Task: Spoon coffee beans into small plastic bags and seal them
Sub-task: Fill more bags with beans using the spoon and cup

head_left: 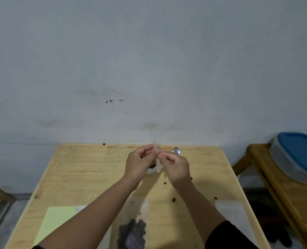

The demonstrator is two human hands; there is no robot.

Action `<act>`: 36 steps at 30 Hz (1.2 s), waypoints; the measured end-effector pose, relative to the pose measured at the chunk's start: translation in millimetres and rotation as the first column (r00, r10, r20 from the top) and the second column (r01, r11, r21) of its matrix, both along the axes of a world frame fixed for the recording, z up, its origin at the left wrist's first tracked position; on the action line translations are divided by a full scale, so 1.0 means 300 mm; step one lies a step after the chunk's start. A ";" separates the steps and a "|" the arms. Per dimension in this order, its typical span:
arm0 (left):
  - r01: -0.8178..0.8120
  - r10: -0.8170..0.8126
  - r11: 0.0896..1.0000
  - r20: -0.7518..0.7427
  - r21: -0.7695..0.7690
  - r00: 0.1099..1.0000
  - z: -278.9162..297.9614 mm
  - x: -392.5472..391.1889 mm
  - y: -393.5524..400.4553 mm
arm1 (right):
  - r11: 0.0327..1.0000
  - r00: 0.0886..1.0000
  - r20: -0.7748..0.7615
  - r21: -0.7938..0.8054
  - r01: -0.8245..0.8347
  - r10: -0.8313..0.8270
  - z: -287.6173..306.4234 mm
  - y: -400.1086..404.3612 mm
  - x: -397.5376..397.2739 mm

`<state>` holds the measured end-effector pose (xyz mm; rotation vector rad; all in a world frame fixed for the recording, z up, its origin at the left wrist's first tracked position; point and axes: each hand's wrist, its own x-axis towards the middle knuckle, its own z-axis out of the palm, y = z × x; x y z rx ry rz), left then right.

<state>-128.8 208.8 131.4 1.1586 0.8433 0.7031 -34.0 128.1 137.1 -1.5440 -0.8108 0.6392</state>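
Both hands are raised over the far middle of the wooden table (pixel 88 169). My left hand (pixel 140 163) and my right hand (pixel 176 167) pinch the top of a small clear plastic bag (pixel 157 162) that hangs edge-on between them. A white bowl (pixel 151 170) with dark coffee beans is mostly hidden behind my left hand. A metal spoon (pixel 177 151) lies just beyond my right hand. Near me lies a clear bag holding coffee beans (pixel 133 229).
Loose beans (pixel 173 199) are scattered on the table's right half. A pale green sheet (pixel 59 221) lies at the near left, empty clear bags (pixel 233 214) at the near right. A blue-lidded plastic container (pixel 296 157) sits on a wooden side table to the right.
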 end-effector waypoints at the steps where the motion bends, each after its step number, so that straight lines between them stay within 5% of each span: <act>1: -0.007 0.007 1.000 -0.006 0.003 1.000 0.002 0.010 0.000 | 1.000 1.000 0.016 0.003 -0.008 0.008 0.000 0.004 0.015; 10: -0.056 0.056 0.998 -0.023 -0.002 0.998 0.022 0.065 -0.022 | 0.999 0.999 0.054 -0.033 -0.006 0.007 -0.015 0.021 0.091; 17: -0.119 0.200 0.929 -0.205 0.352 0.958 0.040 0.094 -0.046 | 0.991 0.968 0.243 -0.102 0.090 -0.063 -0.017 0.031 0.098; 23: -0.070 0.196 0.910 -0.274 0.409 0.942 0.034 0.102 -0.045 | 0.990 0.900 0.435 -0.127 0.066 -0.004 -0.021 0.022 0.137; 31: -0.056 0.103 0.962 -0.163 0.269 0.981 0.046 0.092 -0.033 | 0.982 0.987 0.142 -0.185 -0.050 0.077 0.031 0.009 0.157; 36: -0.053 0.106 0.953 -0.168 0.297 0.980 0.048 0.092 -0.030 | 0.987 0.988 0.154 -0.158 0.007 0.017 0.041 0.014 0.141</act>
